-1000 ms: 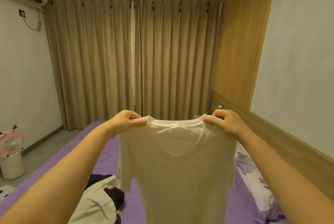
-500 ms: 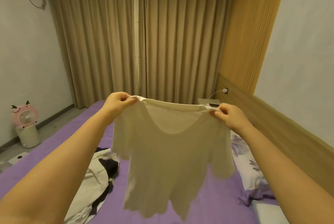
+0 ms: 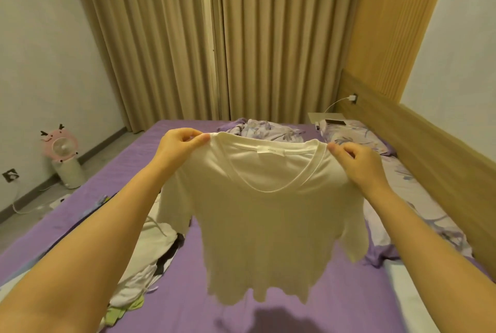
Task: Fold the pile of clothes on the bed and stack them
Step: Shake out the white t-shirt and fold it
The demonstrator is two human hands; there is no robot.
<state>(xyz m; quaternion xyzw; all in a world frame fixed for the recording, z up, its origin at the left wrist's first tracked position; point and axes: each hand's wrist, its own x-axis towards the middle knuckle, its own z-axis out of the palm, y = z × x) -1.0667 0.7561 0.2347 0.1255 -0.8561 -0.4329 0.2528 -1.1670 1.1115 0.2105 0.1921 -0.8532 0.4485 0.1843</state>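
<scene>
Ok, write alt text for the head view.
Two hands, left and right, pinch a white T-shirt by its shoulders, holding it spread above a purple bed. Unfolded clothes lie left; beige curtains hang behind.

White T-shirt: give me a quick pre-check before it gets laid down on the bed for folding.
1. Left hand pinches a shoulder of the white T-shirt: ok.
2. Right hand pinches the other shoulder: ok.
3. Shirt hangs open, sleeves free: ok.
4. Bare purple bed below the hem: ok.
5. Unfolded pile lies left of the landing spot: ok.
6. Hem smoothness: cannot tell.
</scene>
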